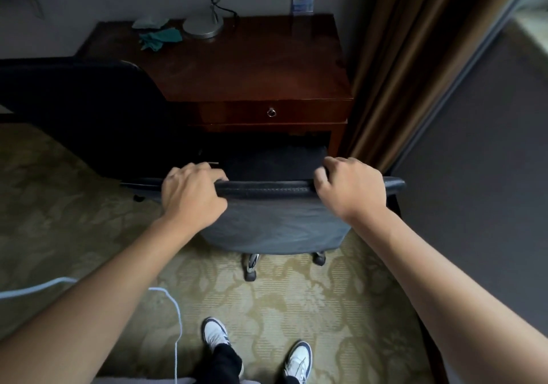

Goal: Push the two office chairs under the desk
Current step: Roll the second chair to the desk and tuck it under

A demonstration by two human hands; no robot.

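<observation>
Your left hand [192, 195] and right hand [351, 188] each curl closed over the top edge of the dark office chair [275, 220], whose seat sits in the desk's kneehole just beyond your knuckles. The dark wood desk [252, 69] carries a lamp base [203, 25] and teal cloth [160, 38]. A second chair [80, 107] stands beyond your left hand; brown curtain [394, 66] hangs beyond your right, patterned carpet [296, 303] below
</observation>
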